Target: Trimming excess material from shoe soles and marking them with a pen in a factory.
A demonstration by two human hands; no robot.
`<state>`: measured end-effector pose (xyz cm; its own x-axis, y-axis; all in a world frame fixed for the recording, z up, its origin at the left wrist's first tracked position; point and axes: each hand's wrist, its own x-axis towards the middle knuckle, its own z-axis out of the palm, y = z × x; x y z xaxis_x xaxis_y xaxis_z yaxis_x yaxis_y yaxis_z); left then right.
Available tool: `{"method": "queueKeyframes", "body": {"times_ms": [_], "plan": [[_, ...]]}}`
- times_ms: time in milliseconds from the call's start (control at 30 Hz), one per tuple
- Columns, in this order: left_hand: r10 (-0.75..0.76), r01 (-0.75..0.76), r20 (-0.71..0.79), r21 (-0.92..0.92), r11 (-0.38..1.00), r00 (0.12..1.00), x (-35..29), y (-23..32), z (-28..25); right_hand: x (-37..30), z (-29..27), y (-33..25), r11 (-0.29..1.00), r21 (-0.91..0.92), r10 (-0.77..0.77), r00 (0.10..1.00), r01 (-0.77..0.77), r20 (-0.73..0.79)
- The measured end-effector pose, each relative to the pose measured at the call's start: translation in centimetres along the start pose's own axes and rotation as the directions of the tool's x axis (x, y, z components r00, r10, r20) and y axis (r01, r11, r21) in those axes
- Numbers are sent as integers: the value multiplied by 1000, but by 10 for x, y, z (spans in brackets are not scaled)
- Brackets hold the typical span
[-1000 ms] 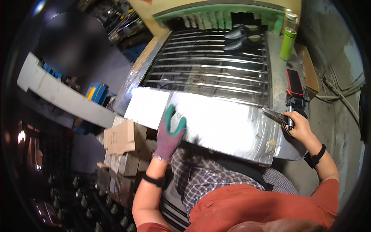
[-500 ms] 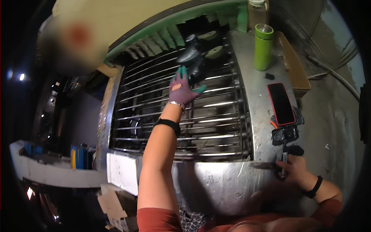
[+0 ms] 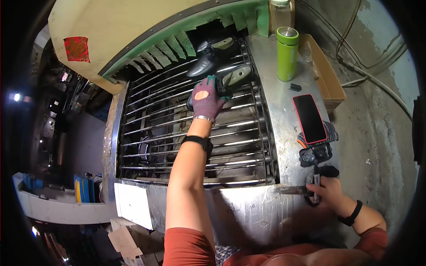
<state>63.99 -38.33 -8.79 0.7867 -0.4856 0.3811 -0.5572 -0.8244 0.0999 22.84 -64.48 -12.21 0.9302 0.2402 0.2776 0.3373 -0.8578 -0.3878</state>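
Observation:
My left hand, in a purple knit glove with green fingertips and a hole on its back, grips a black shoe from above. The shoe's toe peeks out left of the hand, while its olive last shows on the right. Just behind lies a second black shoe, whose olive last is also visible. Bare and closed, my right hand holds a metal hand tool at the near right corner of the metal frame. The tool's dark narrow end points left; its exact kind is unclear.
Shoes rest on a conveyor of metal rods before a green opening with hanging flaps. Along the right ledge are a green bottle, a red-edged phone, a black case and a cardboard box. A white panel sits front left.
My left hand has gone from spread fingers over the rods to gripping the nearer shoe. Both shoes show farther out of the opening. My right hand keeps its hold on the tool.

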Motion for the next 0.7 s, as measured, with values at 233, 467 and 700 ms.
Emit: {"method": "queueKeyframes", "body": {"times_ms": [233,467,700], "plan": [[53,-55,-45,-47,997,998,-157,26,-110,9,-8,-16,997,42,-62,991,67,-115],[-490,335,467,-880,-336,736,-358,53,-221,5,-7,-23,998,66,6,995,1,-100],[-477,-216,531,-480,-850,700,-521,95,-228,22,-17,-151,824,514,-295,955,237,33]]}}
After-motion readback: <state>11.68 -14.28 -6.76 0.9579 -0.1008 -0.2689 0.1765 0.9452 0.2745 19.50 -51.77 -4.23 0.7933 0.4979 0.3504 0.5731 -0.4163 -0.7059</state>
